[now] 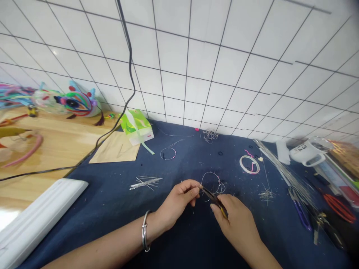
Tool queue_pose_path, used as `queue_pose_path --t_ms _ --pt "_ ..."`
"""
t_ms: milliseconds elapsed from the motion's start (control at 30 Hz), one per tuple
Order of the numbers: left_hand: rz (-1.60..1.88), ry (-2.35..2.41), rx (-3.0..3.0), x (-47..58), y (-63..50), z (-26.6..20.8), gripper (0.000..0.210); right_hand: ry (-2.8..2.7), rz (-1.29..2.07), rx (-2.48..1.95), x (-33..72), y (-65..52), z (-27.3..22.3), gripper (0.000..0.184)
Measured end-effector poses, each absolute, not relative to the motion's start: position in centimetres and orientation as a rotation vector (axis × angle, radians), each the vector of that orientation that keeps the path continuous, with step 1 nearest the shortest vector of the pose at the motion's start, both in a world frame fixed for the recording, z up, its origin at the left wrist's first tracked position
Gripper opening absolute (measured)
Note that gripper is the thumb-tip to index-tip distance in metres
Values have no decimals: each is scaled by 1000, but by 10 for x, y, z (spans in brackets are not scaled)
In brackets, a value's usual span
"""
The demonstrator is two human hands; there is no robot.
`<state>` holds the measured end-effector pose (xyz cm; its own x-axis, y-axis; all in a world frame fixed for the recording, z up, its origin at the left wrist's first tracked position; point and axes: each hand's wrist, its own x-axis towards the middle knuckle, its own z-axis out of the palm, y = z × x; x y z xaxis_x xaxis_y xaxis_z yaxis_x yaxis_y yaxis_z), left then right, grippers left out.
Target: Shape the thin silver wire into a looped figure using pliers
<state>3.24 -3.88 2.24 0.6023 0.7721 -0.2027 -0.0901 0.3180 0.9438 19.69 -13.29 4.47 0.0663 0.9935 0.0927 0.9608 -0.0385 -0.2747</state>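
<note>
A white wall (207,56), ruled into tiles by dark lines, stands behind the counter (61,149). The counter shows pale wood grain on the left; a dark blue cloth (112,201) reaches the wall's foot in the middle. 1 black cable (130,63) hangs before the tiles and bends left. Light glints on 1 upper-left tile and glares off the wood's left edge.
</note>
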Motion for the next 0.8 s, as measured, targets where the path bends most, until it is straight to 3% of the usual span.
queue_pose_path --t_ms 200,433,800 --pt "607 747 1113 34 -39 23 17 -1991 50 -2123 200 -133 43 20" --pt "583 751 1152 36 -39 17 15 -1887 437 -2065 199 -131 46 17" --pt "597 756 1179 37 -39 12 14 -1720 738 -1978 196 -131 46 20"
